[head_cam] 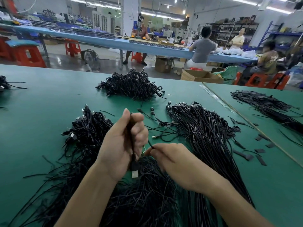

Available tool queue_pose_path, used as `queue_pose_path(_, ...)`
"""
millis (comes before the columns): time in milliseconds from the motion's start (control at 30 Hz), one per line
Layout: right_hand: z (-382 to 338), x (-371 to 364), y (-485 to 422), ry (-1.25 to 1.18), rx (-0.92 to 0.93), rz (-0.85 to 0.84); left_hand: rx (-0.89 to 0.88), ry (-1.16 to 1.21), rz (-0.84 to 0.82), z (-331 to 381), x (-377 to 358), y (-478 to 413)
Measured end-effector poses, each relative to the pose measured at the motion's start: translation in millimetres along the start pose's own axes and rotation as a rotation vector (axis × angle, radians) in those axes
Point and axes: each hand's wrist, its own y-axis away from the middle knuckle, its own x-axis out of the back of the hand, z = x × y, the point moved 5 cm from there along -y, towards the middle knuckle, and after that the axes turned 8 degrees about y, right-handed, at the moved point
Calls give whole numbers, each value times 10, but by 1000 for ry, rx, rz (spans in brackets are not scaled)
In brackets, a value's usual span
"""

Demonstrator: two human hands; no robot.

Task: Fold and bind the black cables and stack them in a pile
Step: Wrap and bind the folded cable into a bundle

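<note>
A long blue workbench (101, 39) crosses the upper frame; red stools (29, 56) stand upper left on glossy floor (65, 61), strip lights (277, 9) above.

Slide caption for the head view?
Left hand grips a black cable; right hand pinches a thin black strand, over the green table.

My one wide-angle view looks from the head, close above and behind where the left hand (121, 143) grips a thin black cable (133, 154). It faces forward and down across the flat green table (41, 112), the long pale-blue workbench (106, 41) far beyond the grip.
</note>
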Motion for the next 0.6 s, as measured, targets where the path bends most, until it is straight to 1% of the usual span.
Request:
queue_pose_path(67, -54, -39, 21, 83, 29, -43, -112, -98, 34, -11, 18, -23)
queue_pose_path(133, -95, -24, 26, 194, 55, -52, -195, -243, 19, -46, 27, -39)
queue_pose_path(167, -117, 17, 29, 219, 72, -34, -243, -374, 29, -49, 38, -36)
queue_pose_path(233, -151, 160, 39, 215, 103, 65, -332, -731, 72, -50, 73, -30)
queue_pose_path(267, -155, 248, 45, 201, 113, 134, -327, -892, 65, -74, 73, -25)
queue_pose_path(300, -151, 332, 49, 181, 119, 201, -285, -1009, 28, -119, 59, -13)
queue_pose_path(333, -146, 406, 55, 153, 122, 256, -217, -1066, -16, -175, 44, -1)
queue_pose_path(367, -136, 463, 60, 115, 124, 293, -130, -1060, -50, -228, 29, 14)
queue_pose_path(467, -100, 540, 55, -62, 147, 344, 139, -855, -86, -291, 13, 60)
queue_pose_path(533, -68, 528, 34, -209, 134, 384, 224, -741, -130, -265, -7, 87)
queue_pose_path(600, -35, 450, 7, -339, 106, 420, 281, -564, -161, -244, -40, 102)
